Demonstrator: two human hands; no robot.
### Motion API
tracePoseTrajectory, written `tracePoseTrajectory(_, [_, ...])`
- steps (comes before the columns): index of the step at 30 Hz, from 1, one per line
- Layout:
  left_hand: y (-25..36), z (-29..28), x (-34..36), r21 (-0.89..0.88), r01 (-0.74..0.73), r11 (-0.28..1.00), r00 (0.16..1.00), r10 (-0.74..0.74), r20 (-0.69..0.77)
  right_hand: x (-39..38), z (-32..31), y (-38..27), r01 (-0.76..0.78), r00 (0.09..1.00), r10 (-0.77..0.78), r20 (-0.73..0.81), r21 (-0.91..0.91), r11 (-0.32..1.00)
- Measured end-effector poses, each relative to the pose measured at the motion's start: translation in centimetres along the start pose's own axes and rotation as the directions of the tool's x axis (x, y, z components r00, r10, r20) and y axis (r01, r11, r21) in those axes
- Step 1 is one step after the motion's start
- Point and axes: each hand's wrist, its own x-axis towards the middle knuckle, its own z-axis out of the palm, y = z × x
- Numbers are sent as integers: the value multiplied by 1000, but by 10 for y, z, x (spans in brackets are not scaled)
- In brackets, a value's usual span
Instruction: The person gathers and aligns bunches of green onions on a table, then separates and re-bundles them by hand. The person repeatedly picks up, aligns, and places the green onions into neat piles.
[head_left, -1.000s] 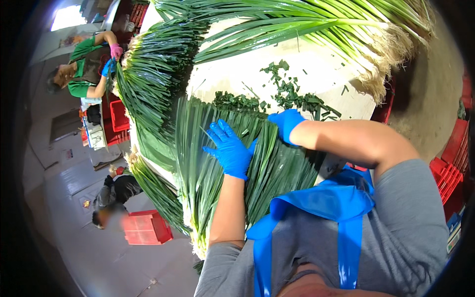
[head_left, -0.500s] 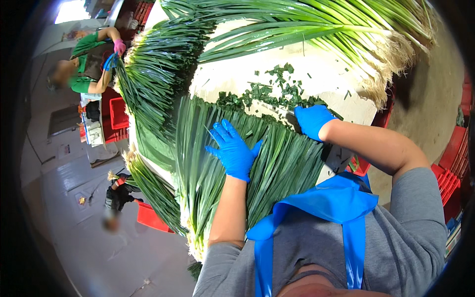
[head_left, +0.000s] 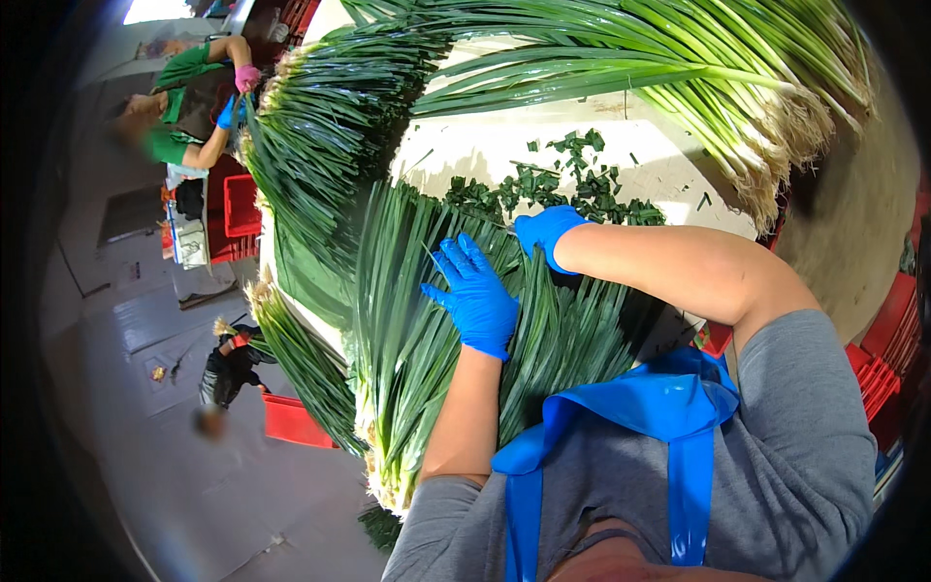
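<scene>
From the head view, we are looking down at a thick bundle of green onions point(head_left: 427, 359) lying flat on the pale tabletop point(head_left: 669, 175), its leaf tips pointing away and its whitish root ends hanging toward the near edge. We are laying our left hand point(head_left: 477, 296), in a blue glove, flat on top of the leaves with the fingers point(head_left: 454, 264) spread wide, pinching nothing. Our right hand point(head_left: 545, 233), also gloved in blue, is curling at the far tips of the bundle; whether those fingers are closing on anything we cannot tell. Just beyond lie chopped green trimmings point(head_left: 572, 179). Larger heaps of green onions point(head_left: 621, 58) are filling the far side, and another row point(head_left: 320, 126) is running along the left. Other people in green shirts point(head_left: 175, 145) are working well apart, near red crates point(head_left: 240, 209).

We are judging the leaves soft, light singly, easily bruised and slippery together; the firmer stalk end near the roots looks the safest place to take hold.
</scene>
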Motion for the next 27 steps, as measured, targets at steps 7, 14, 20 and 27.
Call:
tracePoseTrajectory(7, [-4,25,8,95,36,995,993,-26,-112,27,15,-16,15,998,-12,-67,44,999])
tracePoseTrajectory(14, [0,17,9,216,22,976,997,-4,-82,63,22,1,62,996,-64,60,42,997])
tracePoseTrajectory(20, [3,-13,5,-34,-40,999,998,41,37,30,11,34,110,992,-117,-37,-141,984])
tracePoseTrajectory(27, [2,-2,2,4,-30,1000,999,30,-14,10,1,21,285,950,-312,-1,-400,871])
